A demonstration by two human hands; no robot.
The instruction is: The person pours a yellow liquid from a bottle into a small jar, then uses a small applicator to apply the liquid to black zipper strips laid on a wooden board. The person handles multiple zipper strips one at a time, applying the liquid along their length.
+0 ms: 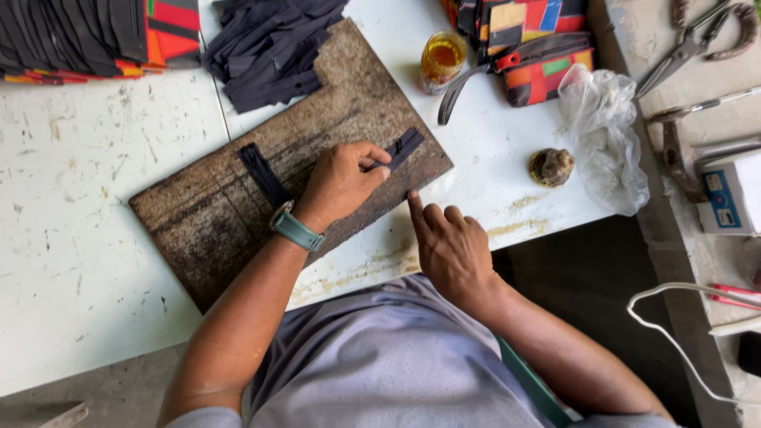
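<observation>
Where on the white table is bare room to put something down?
The widest bare patch of the white table lies left of the brown board. A smaller one lies between the glass jar and the round lump. The top edge is crowded with black strips.

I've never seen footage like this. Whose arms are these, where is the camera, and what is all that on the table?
There is no machine here: a person wears a camera on the head, so the single picture looks down over their own arms. The left hand, with a watch on the wrist, presses a dark strip flat on a worn brown board and pinches its far end. The right hand rests a fingertip at the board's edge and holds nothing. On the white table lie a pile of dark strips, colourful pouches, a small jar of amber liquid and a crumpled plastic bag. Scissors sit on the side bench.
</observation>
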